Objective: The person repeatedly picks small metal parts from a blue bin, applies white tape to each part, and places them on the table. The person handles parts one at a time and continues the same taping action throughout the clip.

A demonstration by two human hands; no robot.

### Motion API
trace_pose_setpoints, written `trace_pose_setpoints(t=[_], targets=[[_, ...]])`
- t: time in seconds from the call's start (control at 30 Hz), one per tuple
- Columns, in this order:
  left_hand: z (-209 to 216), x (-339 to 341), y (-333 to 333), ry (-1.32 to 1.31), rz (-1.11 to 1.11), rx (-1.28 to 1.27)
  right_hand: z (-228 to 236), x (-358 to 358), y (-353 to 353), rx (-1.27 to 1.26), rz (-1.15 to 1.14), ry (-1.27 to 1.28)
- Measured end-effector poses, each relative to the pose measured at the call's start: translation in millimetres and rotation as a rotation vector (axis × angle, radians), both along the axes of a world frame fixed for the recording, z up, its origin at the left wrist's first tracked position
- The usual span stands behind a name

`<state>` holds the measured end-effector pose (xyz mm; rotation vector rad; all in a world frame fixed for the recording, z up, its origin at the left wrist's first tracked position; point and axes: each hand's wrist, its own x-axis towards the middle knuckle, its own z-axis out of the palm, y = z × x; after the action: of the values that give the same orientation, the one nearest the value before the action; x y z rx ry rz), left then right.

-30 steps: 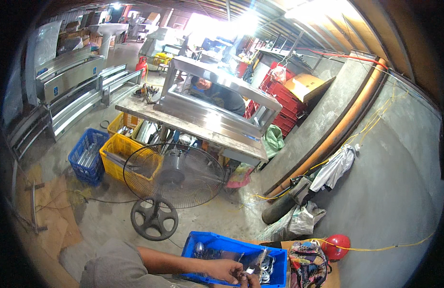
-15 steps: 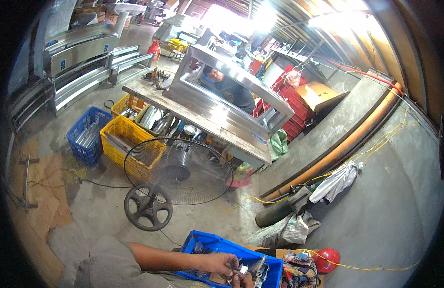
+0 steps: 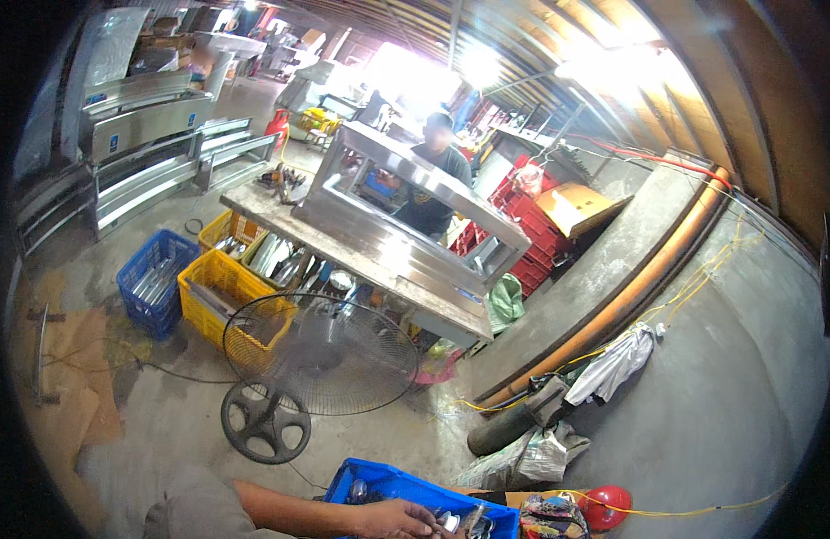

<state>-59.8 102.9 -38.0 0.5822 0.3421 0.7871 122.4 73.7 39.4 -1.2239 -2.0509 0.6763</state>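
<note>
At the lower edge, my left hand (image 3: pixel 399 519) reaches over a blue plastic bin (image 3: pixel 379 474), its fingers bent and closed together. A small round white-and-silver part (image 3: pixel 448 521) shows at its fingertips; its exact kind is too small to tell. Of my right hand (image 3: pixel 445 534) only a bit of finger shows beside that part, the rest cut off by the picture's lower edge. Inside the bin lie shiny metal pieces (image 3: pixel 359 490), and clear-wrapped ones (image 3: pixel 474 518) sit near its right end.
A black floor fan (image 3: pixel 321 355) stands ahead of the bin. Beyond it are yellow (image 3: pixel 199 310) and blue crates (image 3: pixel 154 314) and a workbench (image 3: pixel 343 235) bearing a steel frame (image 3: pixel 388 216), with a person (image 3: pixel 437 171) behind. A red ball-like object (image 3: pixel 605 508) and yellow cord (image 3: pixel 684 513) lie right.
The whole view has tilted up, so the bin and my hands sit lower in the picture. My right hand is now mostly out of view. The person behind the bench stands more upright.
</note>
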Motion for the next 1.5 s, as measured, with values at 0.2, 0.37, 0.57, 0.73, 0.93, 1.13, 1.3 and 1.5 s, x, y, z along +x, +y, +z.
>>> trace_pose_setpoints(t=[0.2, 0.37, 0.57, 0.73, 0.93, 1.13, 1.3, 1.5], targets=[[10.0, 6.3, 3.5, 0.042, 0.001, -0.03, -4.6, 8.2, 6.3, -0.028, -0.034, -0.018], [31.0, 4.9, 2.8, 0.372, 0.098, 0.257, 4.9, 5.7, 9.5, -0.037, -0.046, -0.028], [66.7, 9.1, 9.6, 0.399, 0.159, 0.464, 16.1, 10.4, 16.0, -0.041, -0.044, -0.034], [82.0, 4.4, 23.9, 0.214, 0.094, 0.534, 18.5, 13.5, 20.1, -0.037, -0.058, -0.023], [70.5, 23.5, 26.4, 0.222, 0.189, 0.487, 15.1, 17.4, 24.0, -0.036, -0.067, -0.016], [78.7, 24.7, 28.5, 0.225, 0.179, 0.521, 23.5, 22.8, 25.0, -0.008, -0.069, -0.008], [89.0, 22.8, 28.5, 0.129, 0.197, 0.453, 31.1, 26.1, 27.7, 0.034, -0.054, -0.004], [96.0, 12.6, 30.6, 0.145, 0.229, 0.4, 43.8, 20.5, 23.1, 0.051, -0.018, 0.0]])
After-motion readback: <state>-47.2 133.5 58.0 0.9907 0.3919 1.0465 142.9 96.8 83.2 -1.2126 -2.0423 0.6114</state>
